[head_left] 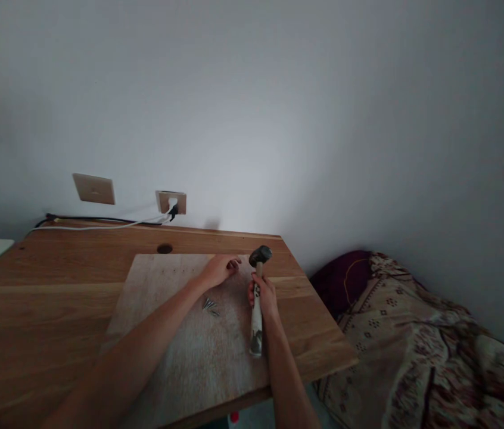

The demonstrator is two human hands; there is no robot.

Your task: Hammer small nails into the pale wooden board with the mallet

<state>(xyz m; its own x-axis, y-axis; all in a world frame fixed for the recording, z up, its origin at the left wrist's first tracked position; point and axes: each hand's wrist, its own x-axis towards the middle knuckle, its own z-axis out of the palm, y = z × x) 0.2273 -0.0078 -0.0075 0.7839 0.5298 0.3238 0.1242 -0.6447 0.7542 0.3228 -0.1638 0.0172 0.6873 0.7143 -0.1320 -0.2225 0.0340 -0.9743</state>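
My right hand (264,293) is wrapped round the pale, worn handle of a hammer (256,322), near its dark metal head. The head points up and away, above the board's right edge. My left hand (221,270) is over the far part of a pale wooden board (176,369), its fingers curled together; whatever they hold is too small or hidden to make out. A small heap of nails (210,305) lies on the board between my forearms. Several small dark marks (175,270) run in a row along the board's far edge.
The board lies on a wooden desk (33,322) against a wall. Cables (100,226) run along the desk's back to a wall socket (170,202). A round hole (165,248) is behind the board. Patterned bedding (395,333) lies beyond the desk's right edge.
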